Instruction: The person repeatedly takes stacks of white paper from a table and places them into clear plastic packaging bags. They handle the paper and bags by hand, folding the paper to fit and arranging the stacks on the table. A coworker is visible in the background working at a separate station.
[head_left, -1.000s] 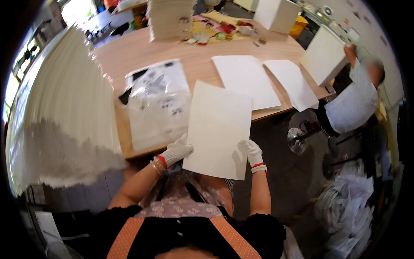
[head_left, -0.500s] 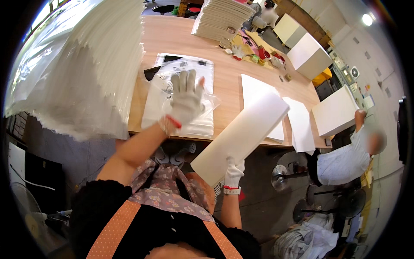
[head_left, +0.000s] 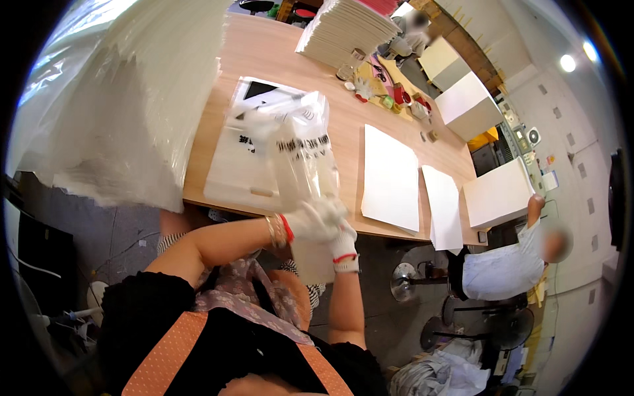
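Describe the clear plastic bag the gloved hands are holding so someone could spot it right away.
On the long wooden table, look at the near edge, where a stack of flat bags lies. The clear plastic bag is raised above it, held by the left hand and right hand; it alone stands up, crinkled and see-through.

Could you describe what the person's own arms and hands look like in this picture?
Both hands wear white knit gloves with red-trimmed cuffs: the left hand and the right hand. A thin bracelet sits at the left wrist. The forearms are bare, and black sleeves cover the upper arms.
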